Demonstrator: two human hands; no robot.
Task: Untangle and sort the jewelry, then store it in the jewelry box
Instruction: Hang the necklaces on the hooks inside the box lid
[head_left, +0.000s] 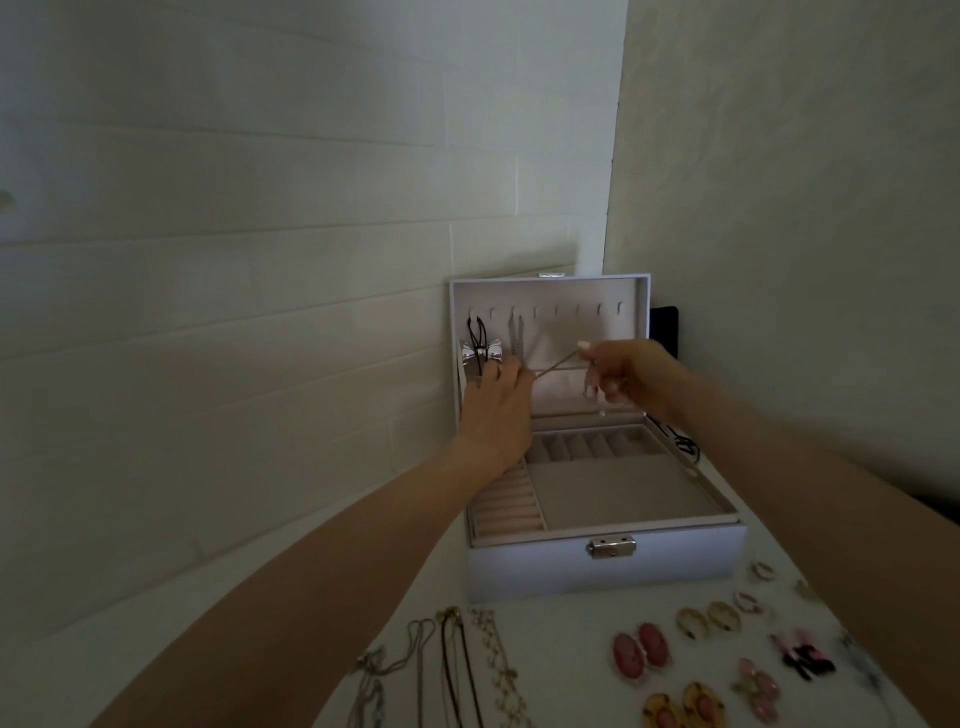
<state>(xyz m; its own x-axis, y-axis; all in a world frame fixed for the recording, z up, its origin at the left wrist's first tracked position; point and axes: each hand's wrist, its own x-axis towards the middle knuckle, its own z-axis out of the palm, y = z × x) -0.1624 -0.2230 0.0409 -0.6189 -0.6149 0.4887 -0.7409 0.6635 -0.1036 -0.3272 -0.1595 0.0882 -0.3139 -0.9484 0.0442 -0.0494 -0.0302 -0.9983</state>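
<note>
The pale jewelry box (605, 569) stands open on the table (566, 631), lid upright, with a silver bow pendant (480, 354) and a silver chain (517, 338) hanging inside the lid at left. A thin chain (558, 365) is stretched before the lid, pinched by the left hand (496, 410) and the right hand (631, 374). Necklaces (452, 670) and earring pairs (641, 652) lie in rows before the box.

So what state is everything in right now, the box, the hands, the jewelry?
Jewelry box: open, lid upright.
Silver chain: pulled straight between both hands, before the lid.
Left hand: pinches the chain.
Right hand: pinches the chain.
Bow necklace: hanging inside the lid.
Necklaces: laid out separately on the table.
Earrings: laid in pairs on the table.
</note>
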